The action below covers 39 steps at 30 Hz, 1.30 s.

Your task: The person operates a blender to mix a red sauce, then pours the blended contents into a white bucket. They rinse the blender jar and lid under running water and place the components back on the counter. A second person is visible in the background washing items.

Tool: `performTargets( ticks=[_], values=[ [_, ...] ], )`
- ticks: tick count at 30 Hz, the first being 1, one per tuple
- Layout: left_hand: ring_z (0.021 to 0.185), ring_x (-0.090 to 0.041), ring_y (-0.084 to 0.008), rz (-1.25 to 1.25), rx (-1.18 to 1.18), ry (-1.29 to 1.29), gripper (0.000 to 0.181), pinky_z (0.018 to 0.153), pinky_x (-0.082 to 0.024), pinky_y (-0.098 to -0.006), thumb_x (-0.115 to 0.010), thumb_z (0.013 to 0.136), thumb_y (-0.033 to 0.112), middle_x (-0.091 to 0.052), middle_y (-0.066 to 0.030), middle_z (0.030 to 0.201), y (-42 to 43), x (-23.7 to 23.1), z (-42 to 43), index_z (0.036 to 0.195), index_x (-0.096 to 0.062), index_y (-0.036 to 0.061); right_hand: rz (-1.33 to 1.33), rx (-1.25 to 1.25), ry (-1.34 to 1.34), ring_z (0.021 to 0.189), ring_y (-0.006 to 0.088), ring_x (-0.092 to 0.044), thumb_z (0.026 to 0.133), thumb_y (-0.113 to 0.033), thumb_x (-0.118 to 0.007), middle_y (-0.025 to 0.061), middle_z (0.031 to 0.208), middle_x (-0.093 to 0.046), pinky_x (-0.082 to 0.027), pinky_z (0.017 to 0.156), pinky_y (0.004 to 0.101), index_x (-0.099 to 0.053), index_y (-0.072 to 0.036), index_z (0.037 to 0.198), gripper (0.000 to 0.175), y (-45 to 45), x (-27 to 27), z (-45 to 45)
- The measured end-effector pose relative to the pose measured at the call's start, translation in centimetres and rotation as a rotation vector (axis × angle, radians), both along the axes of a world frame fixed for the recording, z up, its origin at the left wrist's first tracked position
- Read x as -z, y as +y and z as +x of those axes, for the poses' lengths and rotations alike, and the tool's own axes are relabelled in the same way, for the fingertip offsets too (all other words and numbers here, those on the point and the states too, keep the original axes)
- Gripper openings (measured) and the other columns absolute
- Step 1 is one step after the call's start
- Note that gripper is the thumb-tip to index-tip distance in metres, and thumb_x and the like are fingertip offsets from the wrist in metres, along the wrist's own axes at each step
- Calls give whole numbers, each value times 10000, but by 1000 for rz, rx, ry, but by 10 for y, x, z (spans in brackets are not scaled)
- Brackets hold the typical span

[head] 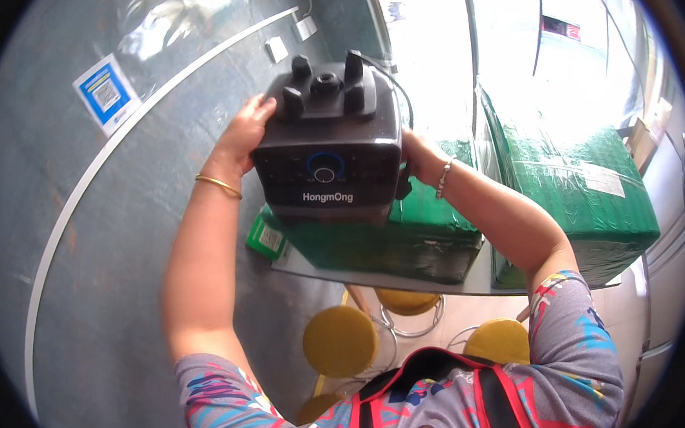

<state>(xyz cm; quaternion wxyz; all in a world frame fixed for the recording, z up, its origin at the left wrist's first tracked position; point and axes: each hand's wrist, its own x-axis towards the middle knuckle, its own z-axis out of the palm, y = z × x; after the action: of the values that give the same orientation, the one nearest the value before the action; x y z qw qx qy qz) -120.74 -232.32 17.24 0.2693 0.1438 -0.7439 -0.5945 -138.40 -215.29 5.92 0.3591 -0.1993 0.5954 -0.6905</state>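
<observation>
A black blender motor base (329,176), with a round dial on its front and upright lugs on top, is held between both my hands. My left hand (244,130) grips its left side, the thumb near the upper edge. On the opposite side, my right hand (424,156) presses against the base, its fingers largely hidden behind it. A black cord (405,89) loops down at the right rear. Below and behind the base lies a parcel wrapped in green film (436,208); whether the two touch cannot be told.
A larger green-wrapped parcel (588,199) stands at the right on the table (317,279). A small green box (266,237) sits at the table's left end. Yellow round stools (341,342) are below. Wall sockets (277,49) and a printed code sign (107,94) are on the left wall.
</observation>
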Motion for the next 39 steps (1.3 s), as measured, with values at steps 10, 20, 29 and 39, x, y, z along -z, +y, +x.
performTargets(
  ticks=[10, 20, 29, 39],
  values=[
    [951, -586, -156, 274, 313, -47, 330, 800, -499, -282, -435, 931, 181, -573, -99, 1101, -105, 50, -49, 1206, -455, 2, 143, -191, 163, 675, 160, -608, 859, -412, -538, 75, 779, -571, -458, 431, 250, -468, 4, 1029, 455, 7, 11, -44],
    [961, -554, -126, -392, -277, 145, 263, 809, -448, -259, -492, 918, 196, -597, -66, 1046, -76, 28, -38, 1074, -555, -7, 358, 268, 1125, 1130, 361, -448, 719, -326, -702, 263, 1238, -434, -377, 953, 414, -315, -10, 1327, 788, 14, 19, -60],
    [611, -329, -159, -718, 92, 735, 226, 580, -355, -276, -363, 907, 60, -335, -48, 644, 63, 132, 24, 683, -337, 49, -76, 424, 1066, 674, 246, -555, 794, -43, -550, 99, 751, -541, -456, 609, 323, -564, -65, 811, 31, 139, 61, 86],
    [473, -252, -61, 38, 601, -49, 405, 454, -180, -220, -448, 943, 222, -289, 14, 512, 322, 275, 52, 591, -302, 84, 405, 1097, 284, 602, 277, -554, 812, -278, -515, 180, 660, -548, -434, 583, 367, -566, -21, 741, 272, 419, 221, 229]
  ],
)
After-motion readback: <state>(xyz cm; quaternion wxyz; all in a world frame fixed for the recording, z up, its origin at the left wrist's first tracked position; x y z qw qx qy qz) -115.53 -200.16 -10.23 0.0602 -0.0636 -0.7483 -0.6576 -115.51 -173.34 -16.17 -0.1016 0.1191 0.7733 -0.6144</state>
